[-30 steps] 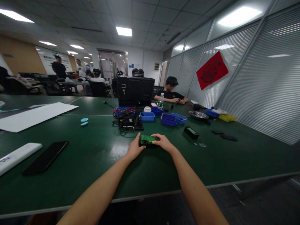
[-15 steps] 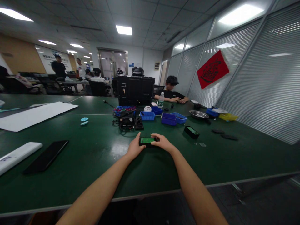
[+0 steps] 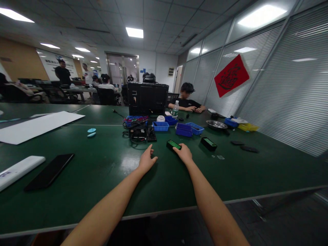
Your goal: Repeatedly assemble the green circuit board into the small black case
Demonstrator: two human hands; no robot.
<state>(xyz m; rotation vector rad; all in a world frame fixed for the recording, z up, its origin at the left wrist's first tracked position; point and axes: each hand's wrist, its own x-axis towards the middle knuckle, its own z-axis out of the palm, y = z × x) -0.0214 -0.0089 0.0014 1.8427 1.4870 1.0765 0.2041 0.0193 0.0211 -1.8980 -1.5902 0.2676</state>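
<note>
A small black box with a green top [image 3: 173, 145] is gripped at its right end by my right hand [image 3: 184, 153], thumb over the top. To its left my left hand [image 3: 148, 160] is held over the green table [image 3: 107, 171], thumb and fingers apart, holding nothing. Another black box with a green top [image 3: 208, 144] sits to the right of my right hand. Near that second box lie a small ring [image 3: 213, 156] and a clear flat piece [image 3: 220, 157].
Beyond my hands are a black device with cables [image 3: 138, 133], blue trays [image 3: 160, 126], a bottle [image 3: 175, 109] and a black monitor-like panel [image 3: 148, 99]. A metal bowl [image 3: 216, 125] stands at the right. A person [image 3: 188, 99] sits across the table.
My left hand has let go of the black box and opened. With my right hand on it, the box has moved right and away from me, and turned at an angle.
</note>
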